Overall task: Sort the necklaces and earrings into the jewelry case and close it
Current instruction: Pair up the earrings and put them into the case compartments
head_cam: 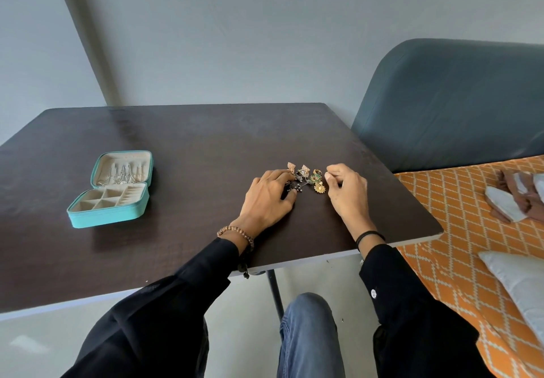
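Dark wood makes up the table [176, 142] in front of you, set against a plain grey wall. Your left hand [266, 198] lies over the dark beaded pieces of the jewelry pile [309, 176]. Its fingers [279, 175] are bent onto them and hide the tips, so you cannot tell whether they grip anything. Your right hand [347, 190] sits just beside a gold earring [319, 188], its fingers curled close together. Whether they pinch a piece is too small to make out.

The pile itself is a tangle, and single necklaces are hard to separate. The teal jewelry case [109, 215] stands open, well apart on the left, with thin chains blurred in its lid. To your right, an orange patterned bed cover [441, 207] carries a pillow [518, 280], cut off by the edge.
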`<action>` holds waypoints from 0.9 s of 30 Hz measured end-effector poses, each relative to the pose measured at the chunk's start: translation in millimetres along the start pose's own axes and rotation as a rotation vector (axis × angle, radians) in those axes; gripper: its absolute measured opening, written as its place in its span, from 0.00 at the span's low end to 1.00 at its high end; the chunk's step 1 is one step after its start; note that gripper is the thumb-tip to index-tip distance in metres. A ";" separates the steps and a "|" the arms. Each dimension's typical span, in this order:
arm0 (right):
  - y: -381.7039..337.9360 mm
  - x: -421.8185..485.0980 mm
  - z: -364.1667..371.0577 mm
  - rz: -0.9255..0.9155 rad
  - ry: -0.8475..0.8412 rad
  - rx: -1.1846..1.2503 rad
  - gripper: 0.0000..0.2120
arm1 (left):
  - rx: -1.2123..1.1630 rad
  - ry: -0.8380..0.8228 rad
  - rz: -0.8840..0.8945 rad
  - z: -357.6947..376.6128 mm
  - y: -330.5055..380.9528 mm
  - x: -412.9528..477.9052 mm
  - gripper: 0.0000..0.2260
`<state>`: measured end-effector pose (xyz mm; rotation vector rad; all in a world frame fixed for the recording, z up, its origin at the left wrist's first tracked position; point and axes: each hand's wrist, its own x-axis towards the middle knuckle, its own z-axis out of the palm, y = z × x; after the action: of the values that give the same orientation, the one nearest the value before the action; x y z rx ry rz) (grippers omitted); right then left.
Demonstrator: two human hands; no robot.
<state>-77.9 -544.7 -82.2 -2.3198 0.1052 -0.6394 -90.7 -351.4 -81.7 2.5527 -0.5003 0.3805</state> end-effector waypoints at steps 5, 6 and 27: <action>-2.0 -1.7 -1.3 0.032 0.014 0.008 0.08 | -0.020 0.007 -0.001 -1.8 0.6 -1.0 0.16; -2.8 -2.0 -2.0 0.040 0.012 0.013 0.08 | -0.029 0.012 -0.002 -2.2 0.6 -1.4 0.16; -115.3 -47.0 10.0 -0.102 -0.177 0.421 0.07 | -0.649 0.218 -0.227 -78.9 -8.6 -29.5 0.15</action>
<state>-126.2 -441.4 -31.3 -1.9691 -0.2118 -0.4514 -126.8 -294.7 -30.2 1.8861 -0.2006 0.3393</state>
